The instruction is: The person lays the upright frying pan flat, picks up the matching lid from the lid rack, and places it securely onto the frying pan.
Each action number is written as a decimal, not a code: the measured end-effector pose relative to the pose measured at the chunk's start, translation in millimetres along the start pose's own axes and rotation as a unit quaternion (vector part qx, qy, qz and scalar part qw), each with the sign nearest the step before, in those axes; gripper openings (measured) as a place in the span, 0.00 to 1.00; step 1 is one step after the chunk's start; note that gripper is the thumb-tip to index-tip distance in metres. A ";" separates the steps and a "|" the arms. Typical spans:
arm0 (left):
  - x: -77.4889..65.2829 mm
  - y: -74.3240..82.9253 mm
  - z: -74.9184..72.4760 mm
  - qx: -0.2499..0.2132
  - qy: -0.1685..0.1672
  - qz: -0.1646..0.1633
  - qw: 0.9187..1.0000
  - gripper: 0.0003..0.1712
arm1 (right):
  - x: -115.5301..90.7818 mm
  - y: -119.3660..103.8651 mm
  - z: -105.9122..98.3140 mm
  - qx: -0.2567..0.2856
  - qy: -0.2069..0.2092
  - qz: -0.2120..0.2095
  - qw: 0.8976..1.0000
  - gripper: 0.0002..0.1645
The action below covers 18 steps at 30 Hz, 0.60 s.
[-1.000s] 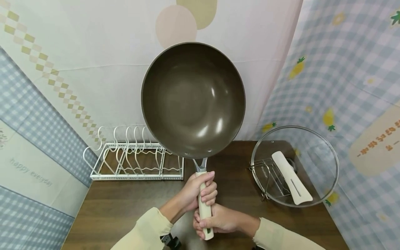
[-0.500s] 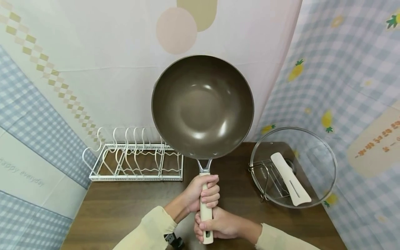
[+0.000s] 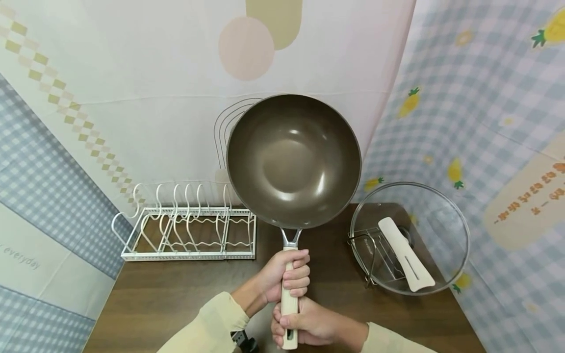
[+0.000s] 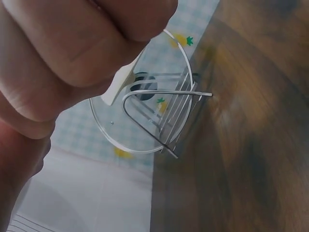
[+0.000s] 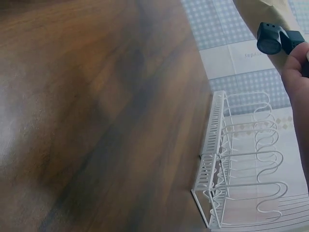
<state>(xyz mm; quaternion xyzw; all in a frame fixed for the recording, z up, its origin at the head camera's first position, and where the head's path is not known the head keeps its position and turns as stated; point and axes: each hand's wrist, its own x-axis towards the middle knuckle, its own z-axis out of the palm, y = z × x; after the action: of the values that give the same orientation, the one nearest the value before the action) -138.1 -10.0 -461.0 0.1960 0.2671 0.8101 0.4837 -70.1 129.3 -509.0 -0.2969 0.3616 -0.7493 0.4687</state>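
Note:
A deep brown frying pan [image 3: 293, 162] is held up above the table, its inside facing me and its cream handle [image 3: 289, 304] pointing down toward me. My left hand [image 3: 287, 277] grips the upper part of that handle, fingers wrapped round it, just under the metal fork. Lower down, my right hand [image 3: 309, 321] holds the handle's end with the thumb across the front. Curled fingers of the left hand fill the upper left of the left wrist view. Only part of the right hand [image 5: 300, 92] shows at the right edge of the right wrist view.
Left of the pan, a white wire rack [image 3: 190, 233] with upright loops stands on the brown wooden table [image 3: 176, 294]. To the right, a glass lid [image 3: 450, 235] with a cream handle leans in a metal wire stand [image 3: 375, 260]. Patterned cloths [image 3: 167, 59] hang behind and at both sides.
The pan's bowl has come lower in the head view and shifted slightly right, looking a little smaller. Both hands keep their grip on the handle. Rack and lid stay where they were.

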 end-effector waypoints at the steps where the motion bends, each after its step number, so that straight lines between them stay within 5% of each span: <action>1: 0.3 -0.2 -0.2 -0.003 -0.001 -0.001 1.000 0.23 | -0.3 -0.1 -0.1 0.002 -0.002 0.000 1.000 0.05; 18: 3.5 -4.6 6.2 -0.051 -0.006 -0.008 0.999 0.25 | -10.6 -6.0 9.0 0.019 -0.015 0.002 1.000 0.06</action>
<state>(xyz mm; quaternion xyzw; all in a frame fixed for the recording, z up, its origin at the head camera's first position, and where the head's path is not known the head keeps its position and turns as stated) -133.0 -3.7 -458.8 0.1742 0.2239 0.8177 0.5010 -61.9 138.4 -500.1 -0.2986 0.3408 -0.7506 0.4810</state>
